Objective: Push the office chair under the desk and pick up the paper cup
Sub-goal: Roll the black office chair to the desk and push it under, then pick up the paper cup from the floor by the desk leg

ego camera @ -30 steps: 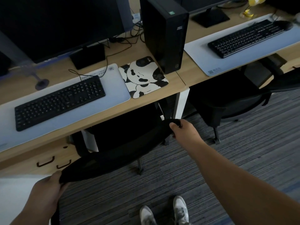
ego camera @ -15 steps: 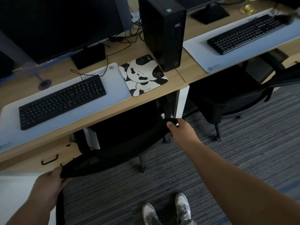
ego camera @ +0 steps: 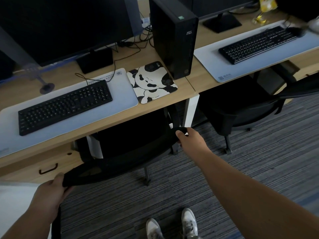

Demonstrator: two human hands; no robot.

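Left hand (ego camera: 50, 192) and right hand (ego camera: 191, 140) grip office chair (ego camera: 120, 163) backrest (wooden desk (ego camera: 183, 83), striped carpet (ego camera: 259, 161))

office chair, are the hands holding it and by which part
Yes: both hold the office chair by its backrest's top edge, left hand at one end, right hand at the other.

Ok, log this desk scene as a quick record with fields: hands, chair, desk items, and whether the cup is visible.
left hand: left hand grips the left end of the black mesh office chair's backrest
right hand: right hand grips the backrest's right end
chair: seat partly under the light wooden desk
desk items: black keyboard on a pale grey mat, panda-print mouse pad, black tower computer, black monitor
paper cup: not visible
neighbour: second black chair, at the right-hand desk
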